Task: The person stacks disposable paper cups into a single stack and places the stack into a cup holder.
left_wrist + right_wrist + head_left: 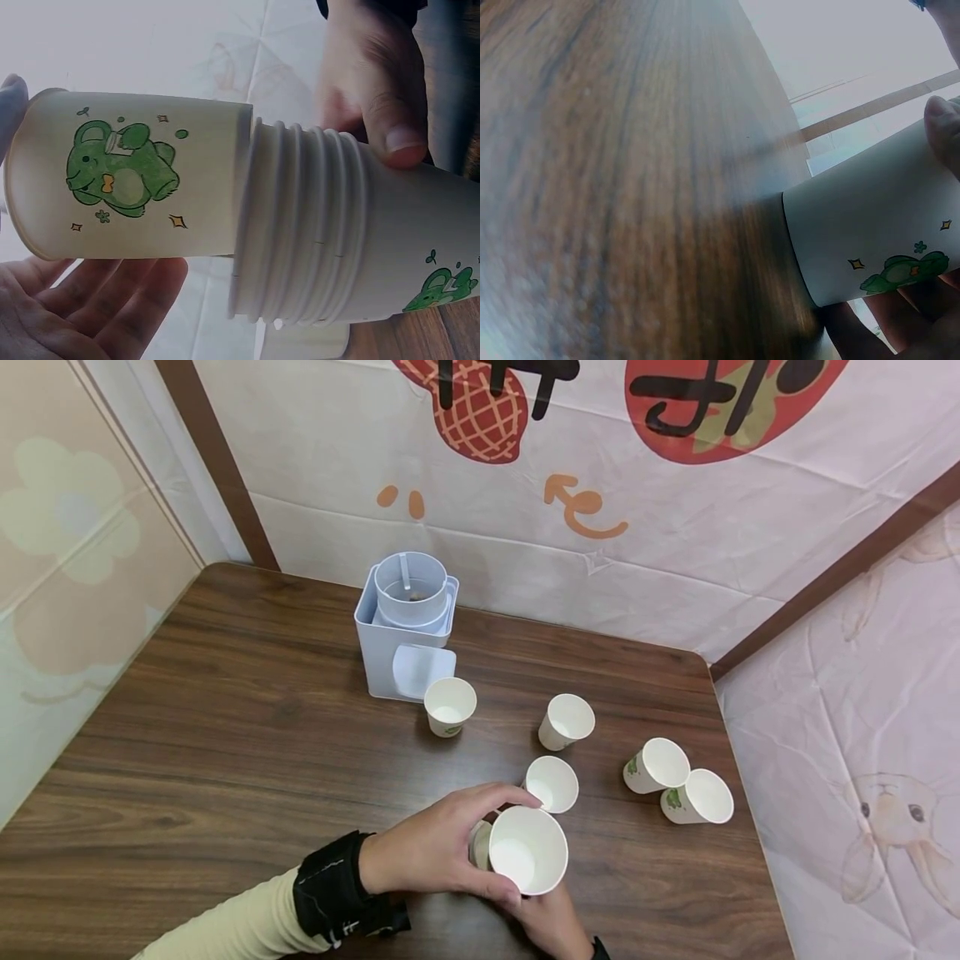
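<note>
My left hand (pixel 435 847) holds a white paper cup (pixel 528 852) between thumb and fingers, its open mouth facing up. A green bear is printed on that cup's side in the left wrist view. Its base sits right at the top rim of a stack of nested paper cups (pixel 420 225), several rims showing. My right hand (pixel 555 918) grips this stack from the side, mostly hidden beneath the left hand's cup in the head view. The lowest cup (pixel 877 217) has its base at the wooden tabletop. Just beyond the hands stands a single paper cup (pixel 552 787).
Farther back is a light blue boxy device (pixel 378 656) with a round open container (pixel 411 589) on top. One paper cup (pixel 450 703) stands before it, another (pixel 567 720) to its right. Two more cups (pixel 656 767) stand together near the right edge of the table (pixel 225 735). Printed fabric walls surround it.
</note>
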Motion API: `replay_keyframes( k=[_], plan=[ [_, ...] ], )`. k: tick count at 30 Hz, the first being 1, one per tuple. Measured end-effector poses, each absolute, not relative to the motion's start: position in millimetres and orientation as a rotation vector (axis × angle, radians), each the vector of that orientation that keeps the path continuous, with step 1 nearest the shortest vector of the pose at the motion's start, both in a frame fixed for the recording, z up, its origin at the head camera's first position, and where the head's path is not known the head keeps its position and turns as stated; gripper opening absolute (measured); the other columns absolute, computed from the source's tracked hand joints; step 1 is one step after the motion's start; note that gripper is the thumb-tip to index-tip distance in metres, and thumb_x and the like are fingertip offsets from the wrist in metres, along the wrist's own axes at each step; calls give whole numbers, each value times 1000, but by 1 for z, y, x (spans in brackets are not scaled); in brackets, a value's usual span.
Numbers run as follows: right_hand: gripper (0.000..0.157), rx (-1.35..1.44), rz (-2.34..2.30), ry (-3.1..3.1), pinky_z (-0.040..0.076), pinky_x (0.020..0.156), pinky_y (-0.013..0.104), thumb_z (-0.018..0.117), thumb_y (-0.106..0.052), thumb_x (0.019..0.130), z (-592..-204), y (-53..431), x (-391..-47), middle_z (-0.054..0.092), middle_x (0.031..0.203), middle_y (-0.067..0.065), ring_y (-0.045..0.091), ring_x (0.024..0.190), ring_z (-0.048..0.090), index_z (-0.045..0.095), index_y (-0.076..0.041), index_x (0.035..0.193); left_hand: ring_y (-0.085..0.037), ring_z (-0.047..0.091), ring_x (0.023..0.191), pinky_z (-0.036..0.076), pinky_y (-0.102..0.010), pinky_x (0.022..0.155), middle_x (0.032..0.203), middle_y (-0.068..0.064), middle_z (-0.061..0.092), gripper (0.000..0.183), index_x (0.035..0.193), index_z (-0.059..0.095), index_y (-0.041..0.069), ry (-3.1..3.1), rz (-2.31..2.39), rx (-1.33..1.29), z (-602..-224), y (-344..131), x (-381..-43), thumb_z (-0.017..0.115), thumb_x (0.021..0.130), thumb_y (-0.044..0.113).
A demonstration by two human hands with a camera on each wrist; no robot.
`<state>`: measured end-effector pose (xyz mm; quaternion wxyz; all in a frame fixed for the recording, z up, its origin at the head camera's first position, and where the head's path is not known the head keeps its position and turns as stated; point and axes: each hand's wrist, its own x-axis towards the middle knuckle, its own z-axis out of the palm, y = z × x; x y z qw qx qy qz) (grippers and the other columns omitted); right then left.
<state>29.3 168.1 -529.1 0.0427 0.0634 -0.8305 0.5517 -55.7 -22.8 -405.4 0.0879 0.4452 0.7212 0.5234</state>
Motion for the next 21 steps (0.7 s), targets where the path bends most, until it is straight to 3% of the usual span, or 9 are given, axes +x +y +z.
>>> replay_keyframes(
  k=[7, 21],
  plan=[
    [53, 255, 1839, -2465, 50, 87, 33, 78, -7, 74, -530, 166, 25, 62, 110, 4, 11, 98, 57, 54, -6, 121, -5, 56, 104, 48, -27, 89, 120, 9, 58, 71, 134, 48, 16, 2168, 1577, 1291, -407, -23, -57, 75, 75, 46],
    [57, 370, 1761, -2487, 50, 87, 33, 78, -6, 73, -500, 162, 22, 62, 112, 8, 11, 101, 57, 51, -1, 122, -7, 54, 103, 48, -29, 89, 120, 8, 58, 69, 132, 49, 17, 2204, 1558, 1282, -414, -24, -60, 74, 75, 48]
  ],
)
